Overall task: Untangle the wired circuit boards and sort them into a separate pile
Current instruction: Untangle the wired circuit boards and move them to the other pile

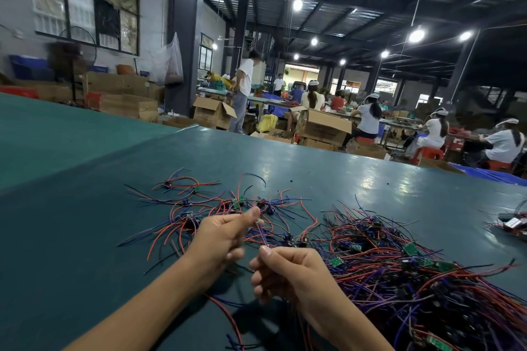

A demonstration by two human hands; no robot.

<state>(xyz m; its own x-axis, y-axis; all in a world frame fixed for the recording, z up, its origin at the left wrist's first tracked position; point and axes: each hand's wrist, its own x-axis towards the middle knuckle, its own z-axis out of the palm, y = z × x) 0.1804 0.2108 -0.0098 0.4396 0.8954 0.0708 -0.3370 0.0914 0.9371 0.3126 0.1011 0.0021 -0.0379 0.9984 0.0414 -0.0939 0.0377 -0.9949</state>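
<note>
Left hand (225, 234) and right hand (288, 273) are both up just above the worktop (85, 236), close together but not touching, w/ one purple wire (263, 234) stretched between them. Left pinches the upper end btwn thumb and forefinger. Right pinches the lower end the same way, other fingers curled in. Can't tell if there's a board on that wire, since the palms hide whatever hangs below.

Going L to R on the surface: behind and left of the hands is the loose pile (199, 208). It's small green boards (237, 202) spread out w/ red, purple and black leads fanned flat. Looks like the sorted side imo. Right of the hands is the heap (413, 279), way denser, wires knotted over each other and green bits poking out here and there. At the far right edge there's another small bundle (510, 222), cut off by the frame and well apart from the rest.

Step in hand, my guess: teasing one unit free of the heap, lead pulled taut to see where it snags. Heap's big, so prob early-to-mid in the job. Next move needs a slow pull along the wire, not a yank, then the freed unit goes over on the loose pile. Thin leads like these will prob hook on neighbours easily.
</note>
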